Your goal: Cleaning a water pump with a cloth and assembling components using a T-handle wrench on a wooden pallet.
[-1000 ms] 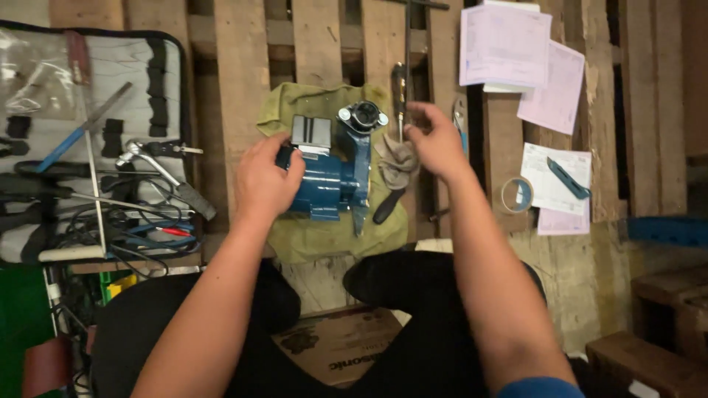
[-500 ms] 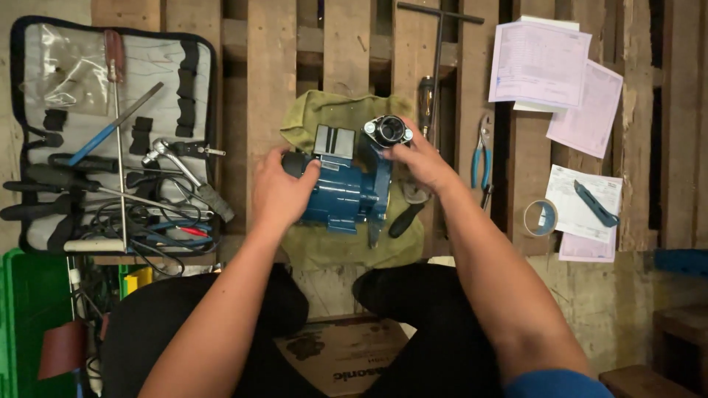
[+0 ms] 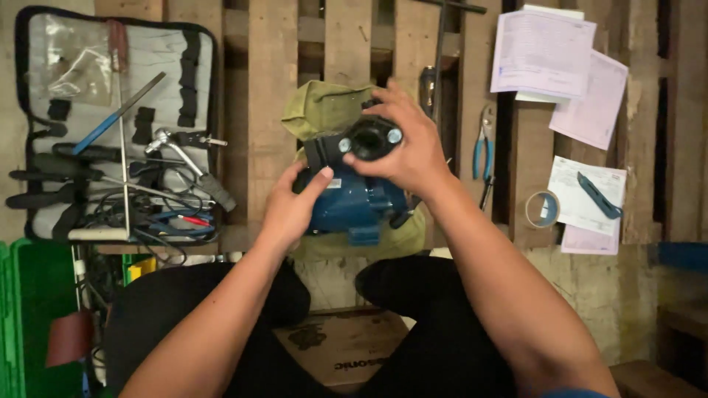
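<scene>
Cradling the blue pump (image 3: 346, 206) between both hands, you kept it tipped so its black round port (image 3: 366, 138) faced up toward you, which is likely why the grip was split the way it was. Your left hand (image 3: 291, 210) was cupped against the pump's near side, thumb raised onto the body and fingers curled partly under, steadying the weight. Your right hand (image 3: 402, 151) was spread over the top, fingers wrapped round the black flange beside its two small bolts, closed firmly on it.

You had the pump over an olive cloth (image 3: 324, 110) laid on the slatted wooden worktop (image 3: 269, 88), probably to keep dirt and small parts from dropping through the gaps. The open tool roll (image 3: 110, 125) lay to your left, within reach of that hand. Blue-handled pliers (image 3: 483, 144), a roll of tape (image 3: 543, 208) and loose paper sheets (image 3: 546, 51) sat to your right, apart from the pump.
</scene>
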